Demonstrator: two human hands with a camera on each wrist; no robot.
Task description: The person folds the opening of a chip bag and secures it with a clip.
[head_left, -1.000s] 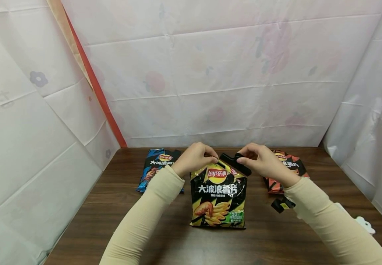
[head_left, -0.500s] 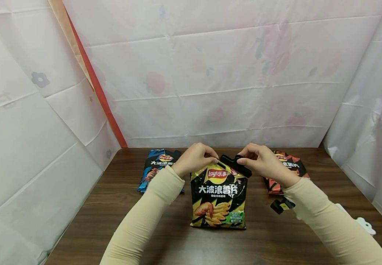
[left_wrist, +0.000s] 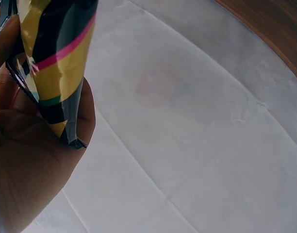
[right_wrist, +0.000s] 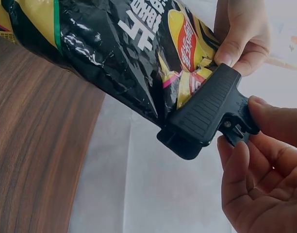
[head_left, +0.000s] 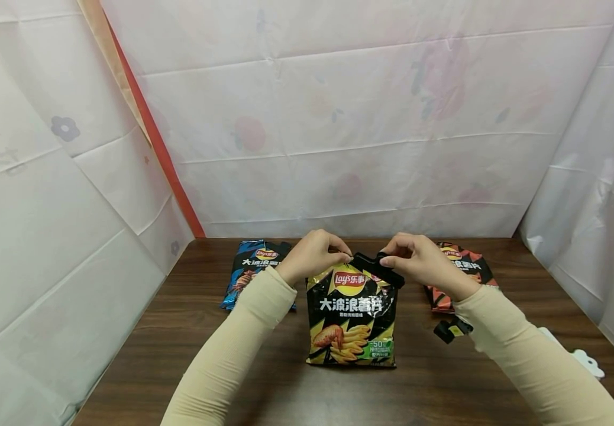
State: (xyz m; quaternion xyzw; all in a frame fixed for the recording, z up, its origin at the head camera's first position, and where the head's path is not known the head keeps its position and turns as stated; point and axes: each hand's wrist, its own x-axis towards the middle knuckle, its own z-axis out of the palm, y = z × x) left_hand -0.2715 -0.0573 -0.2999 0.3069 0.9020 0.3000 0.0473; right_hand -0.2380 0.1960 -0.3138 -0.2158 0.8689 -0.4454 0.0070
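A black and yellow bag of potato chips stands upright in the head view, its bottom edge at the table. My left hand pinches the folded top edge between thumb and fingers. With thumb and fingertips, my right hand pinches the handles of a black bag clip. In the right wrist view the clip lies across the bag's folded top corner, close to the left thumb tip. The left wrist view has the bag's side in front of the left palm.
Behind the left forearm lies a blue chip bag; a red one lies behind the right. A small black object with a yellow mark sits beside the right sleeve. White flower-shaped piece lies at the right. Sheeting walls the table.
The black clip has come down slightly onto the bag's top edge, covering more of it. The right hand has lowered a little with it; the left hand keeps its place.
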